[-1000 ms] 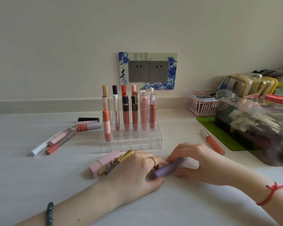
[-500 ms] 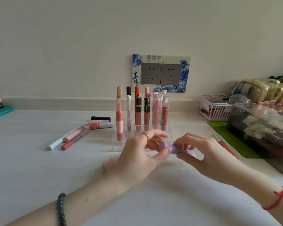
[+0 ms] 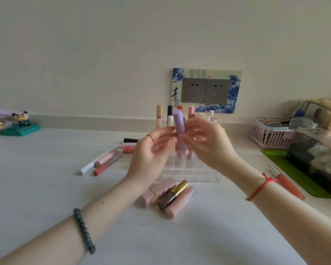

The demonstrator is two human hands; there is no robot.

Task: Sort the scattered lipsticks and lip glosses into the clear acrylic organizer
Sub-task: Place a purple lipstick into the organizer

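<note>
A purple lipstick tube [image 3: 178, 123] is held nearly upright between both hands, raised off the counter [image 3: 46, 188] and seen in front of the clear acrylic organizer [image 3: 191, 175]. The left hand [image 3: 153, 150] is closed on the tube's middle in a pinch of thumb and fingertips; the right hand [image 3: 208, 144] pinches it from the opposite side at about the same height. The tube's lower end appears over the organizer's rear cells; contact with them cannot be told. Tall lip glosses [image 3: 159, 116] are stood upright in the rear row, partly hidden by the hands. Three lipsticks [image 3: 171, 197] are laid side by side, touching, just in front of the organizer. A loose group of tubes [image 3: 107, 161] is scattered on the counter to the left, well apart from the organizer. An orange gloss [image 3: 288, 183] is laid to the right, beside a green mat [image 3: 294, 169]
</note>
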